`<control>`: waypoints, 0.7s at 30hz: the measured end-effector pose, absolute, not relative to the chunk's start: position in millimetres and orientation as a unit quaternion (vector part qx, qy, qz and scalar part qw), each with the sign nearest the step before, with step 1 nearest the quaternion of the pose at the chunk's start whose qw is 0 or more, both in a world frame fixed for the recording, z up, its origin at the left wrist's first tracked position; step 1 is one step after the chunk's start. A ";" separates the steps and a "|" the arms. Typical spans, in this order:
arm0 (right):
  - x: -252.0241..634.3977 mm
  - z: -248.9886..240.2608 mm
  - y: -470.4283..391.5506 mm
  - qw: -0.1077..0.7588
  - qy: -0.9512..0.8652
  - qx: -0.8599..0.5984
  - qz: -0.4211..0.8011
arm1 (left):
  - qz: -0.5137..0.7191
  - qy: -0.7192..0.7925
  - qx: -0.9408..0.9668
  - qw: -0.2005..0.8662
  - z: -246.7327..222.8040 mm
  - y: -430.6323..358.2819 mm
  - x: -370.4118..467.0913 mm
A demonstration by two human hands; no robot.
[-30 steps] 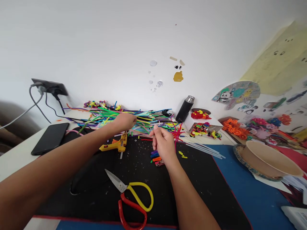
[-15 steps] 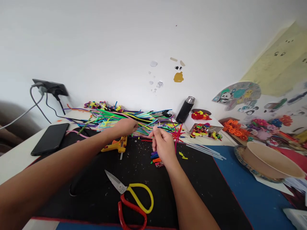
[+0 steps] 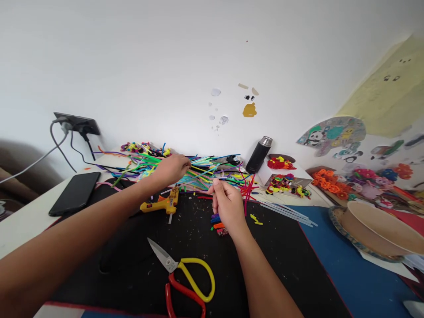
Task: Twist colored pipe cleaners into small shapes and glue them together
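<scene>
My left hand (image 3: 172, 170) is over the heap of coloured pipe cleaners (image 3: 202, 174), its fingers pinched together; whatever lies between them is hidden. To its right, my right hand (image 3: 228, 203) is closed with the thumb pressed on the bent fingers, and I cannot make out what it holds. Short purple, blue and orange pieces (image 3: 217, 224) lie on the black mat just beneath my right hand. A yellow glue gun (image 3: 162, 204) rests below my left hand. Nearer to me are scissors (image 3: 179, 269) with one red and one yellow handle.
A black flask (image 3: 258, 154) stands by the wall, beside a white box (image 3: 300, 174) with small colourful figures. A phone (image 3: 74, 193) lies at the left. Clear glue sticks (image 3: 288, 213) lie right of the heap. A large bowl (image 3: 380, 225) stands at the right.
My left hand has moved slightly up and left over the pipe cleaners. The right hand has stayed almost in place. The view has shifted a little.
</scene>
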State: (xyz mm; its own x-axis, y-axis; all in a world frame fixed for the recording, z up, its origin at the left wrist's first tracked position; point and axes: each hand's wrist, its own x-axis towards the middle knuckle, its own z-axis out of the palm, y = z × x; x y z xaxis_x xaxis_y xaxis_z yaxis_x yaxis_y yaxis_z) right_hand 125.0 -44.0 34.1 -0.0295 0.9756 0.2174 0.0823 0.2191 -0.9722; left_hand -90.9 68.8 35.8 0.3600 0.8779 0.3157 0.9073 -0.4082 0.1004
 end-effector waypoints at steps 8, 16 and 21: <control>124.1 33.2 -44.3 0.523 -0.574 -0.462 0.429 | -0.080 -0.536 -0.835 0.097 29.8 83.0 -107.7; 121.3 32.9 -46.0 0.509 -0.583 -0.467 0.427 | -0.068 -0.504 -0.851 0.133 24.2 52.4 -92.8; 120.5 32.7 -46.6 0.500 -0.587 -0.471 0.428 | -0.059 -0.493 -0.859 0.124 15.2 52.4 -95.3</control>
State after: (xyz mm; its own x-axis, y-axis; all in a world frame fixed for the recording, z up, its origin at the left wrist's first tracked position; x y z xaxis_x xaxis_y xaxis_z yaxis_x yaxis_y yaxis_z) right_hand 120.5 -46.6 32.7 -0.0558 0.9813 0.1844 0.1248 0.1901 -0.9738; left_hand -95.3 52.4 15.2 0.5059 0.8330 0.2239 0.8623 -0.4822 -0.1545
